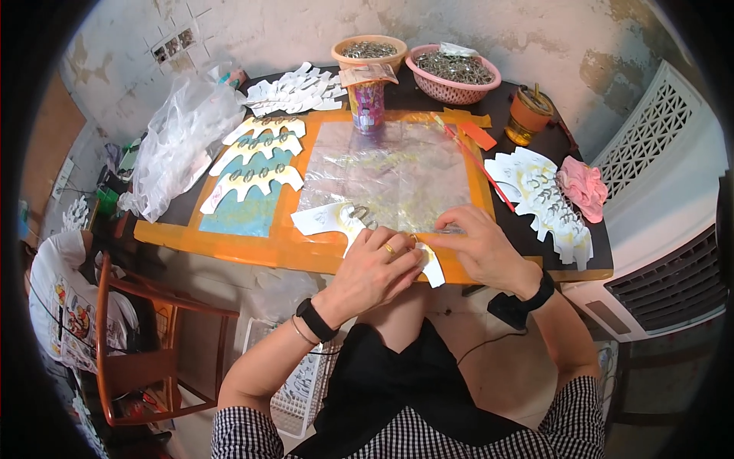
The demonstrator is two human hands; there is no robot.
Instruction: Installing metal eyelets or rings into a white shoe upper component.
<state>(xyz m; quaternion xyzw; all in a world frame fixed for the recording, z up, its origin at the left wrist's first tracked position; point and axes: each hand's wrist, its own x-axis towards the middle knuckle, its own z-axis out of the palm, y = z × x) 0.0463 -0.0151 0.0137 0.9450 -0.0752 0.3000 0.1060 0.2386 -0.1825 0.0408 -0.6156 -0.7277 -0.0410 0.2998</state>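
At the table's front edge lies a white cut piece with a lobed outline, yellowish smears and metal rings along its curve. My left hand, a ring on one finger, is closed over the middle of this piece and hides part of it. My right hand is at the piece's right end, thumb and forefinger bent toward each other beside the left fingertips. Whatever sits between them is too small to make out. Under the far side of the piece spreads a clear plastic sheet with yellow smears.
Similar ringed pieces lie left; overlapping white pieces stand right and far left. Behind are a pink basket and an orange bowl of metal rings, a colourful cup, an amber jar and a red stick.
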